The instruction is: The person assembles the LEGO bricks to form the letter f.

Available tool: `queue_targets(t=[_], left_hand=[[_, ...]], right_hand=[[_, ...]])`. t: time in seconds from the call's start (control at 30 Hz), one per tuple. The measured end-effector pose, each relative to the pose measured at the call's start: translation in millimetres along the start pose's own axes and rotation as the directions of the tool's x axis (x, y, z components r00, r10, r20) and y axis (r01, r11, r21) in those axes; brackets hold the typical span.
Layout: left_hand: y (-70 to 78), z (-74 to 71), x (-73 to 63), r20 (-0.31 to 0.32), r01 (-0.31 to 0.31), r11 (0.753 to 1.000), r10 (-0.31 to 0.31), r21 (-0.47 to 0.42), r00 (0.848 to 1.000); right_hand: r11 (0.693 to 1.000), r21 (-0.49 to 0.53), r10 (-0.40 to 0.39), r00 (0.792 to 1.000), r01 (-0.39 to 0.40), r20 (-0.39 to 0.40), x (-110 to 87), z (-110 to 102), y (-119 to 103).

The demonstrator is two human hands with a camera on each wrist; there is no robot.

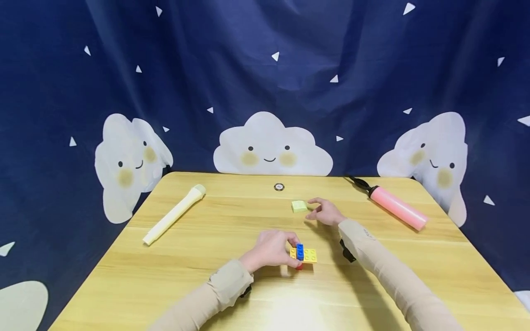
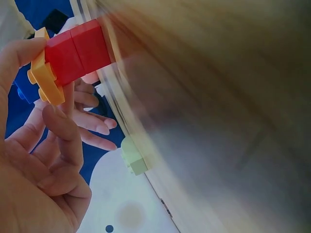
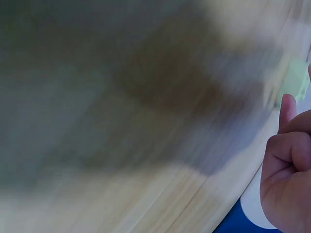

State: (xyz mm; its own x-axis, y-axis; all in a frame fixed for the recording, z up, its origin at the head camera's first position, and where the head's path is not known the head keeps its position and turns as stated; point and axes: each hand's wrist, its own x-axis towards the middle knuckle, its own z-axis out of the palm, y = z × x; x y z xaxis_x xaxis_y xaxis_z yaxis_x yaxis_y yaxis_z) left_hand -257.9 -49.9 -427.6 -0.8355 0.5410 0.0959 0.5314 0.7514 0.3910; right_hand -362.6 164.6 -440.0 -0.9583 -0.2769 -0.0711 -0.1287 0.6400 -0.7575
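Note:
My left hand [image 1: 271, 248] pinches a small toy brick build between thumb and fingers, near the middle of the table. A yellow studded plate [image 1: 310, 255] forms its body, with a blue brick [image 1: 300, 251] on top. Two red bricks [image 2: 77, 51] sit beneath the plate in the left wrist view, close over the wood. Farther back, my right hand [image 1: 328, 213] reaches toward a light green brick [image 1: 299, 206]. Its thumb and fingers are parted, with the fingertips just to the right of that brick. In the right wrist view the green brick [image 3: 294, 82] shows beyond the fingers.
On the wooden table [image 1: 248, 216], a pale yellow microphone-shaped stick [image 1: 175, 214] lies at the left. A pink hand pump [image 1: 397, 208] with a black end lies at the back right. A small round black-rimmed disc [image 1: 279, 187] is near the far edge. A blue curtain [image 1: 265, 82] hangs behind.

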Motion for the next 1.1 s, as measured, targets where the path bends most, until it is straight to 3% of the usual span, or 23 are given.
queue_targets(t=[0.47, 0.8, 1.1], left_hand=[[5.7, 7.9, 2.4, 0.020, 0.025, 0.999, -0.024, -0.036, 1.000], [3.5, 10.4, 2.4, 0.015, 0.023, 0.999, -0.022, -0.037, 1.000], [-3.1, 8.8, 1.5, 0.008, 0.044, 0.999, -0.044, -0.021, 0.999]], right_hand=[[0.997, -0.012, 0.081, 0.996, -0.080, 0.038, 16.7, 0, 12], [0.995, -0.095, 0.036, 0.998, -0.031, 0.045, 27.3, 9, 13], [0.994, -0.106, 0.040, 0.999, -0.037, 0.032, 32.2, 15, 6]])
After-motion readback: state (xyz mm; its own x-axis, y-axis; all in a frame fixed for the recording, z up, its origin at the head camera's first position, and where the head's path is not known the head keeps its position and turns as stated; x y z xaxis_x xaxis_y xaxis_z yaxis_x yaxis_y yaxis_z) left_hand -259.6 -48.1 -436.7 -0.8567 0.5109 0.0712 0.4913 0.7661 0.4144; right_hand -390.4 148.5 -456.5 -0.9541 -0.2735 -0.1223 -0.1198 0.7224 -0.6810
